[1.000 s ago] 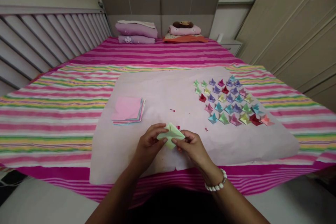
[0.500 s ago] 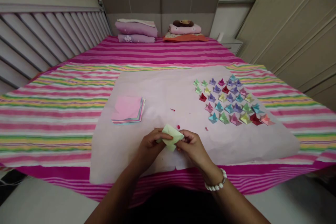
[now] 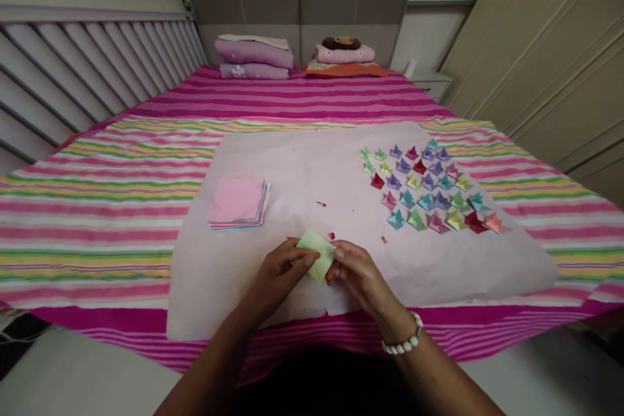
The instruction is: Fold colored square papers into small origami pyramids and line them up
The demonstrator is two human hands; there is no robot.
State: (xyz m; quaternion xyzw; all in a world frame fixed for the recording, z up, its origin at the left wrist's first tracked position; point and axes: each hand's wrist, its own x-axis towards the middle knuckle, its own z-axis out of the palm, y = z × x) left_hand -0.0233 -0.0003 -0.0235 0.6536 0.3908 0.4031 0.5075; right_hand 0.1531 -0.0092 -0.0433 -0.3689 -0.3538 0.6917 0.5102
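A folded sheet of pale green origami paper [image 3: 316,253] is held up in front of me, just above the white paper sheet [image 3: 234,286]. My left hand [image 3: 285,268] pinches its left side with the thumb over the front. My right hand [image 3: 354,268], with a white bead bracelet at the wrist, grips its right corner. Now the paper looks like a small diamond with a crease toward its lower tip. Its back is out of sight. Small red scraps [image 3: 331,235] lie right behind it.
To the left lies a stack of coloured paper squares [image 3: 238,200], pink on top. Several rows of small folded paper boats [image 3: 439,198] spread over the right side. The sheet covers a striped bed [image 3: 107,214]. Folded bedding [image 3: 254,58] sits by the headboard [image 3: 273,10].
The green paper has gone from an uneven, partly spread shape to a flatter, smaller diamond. My right fingers have shifted up along its right edge, and my left thumb has moved.
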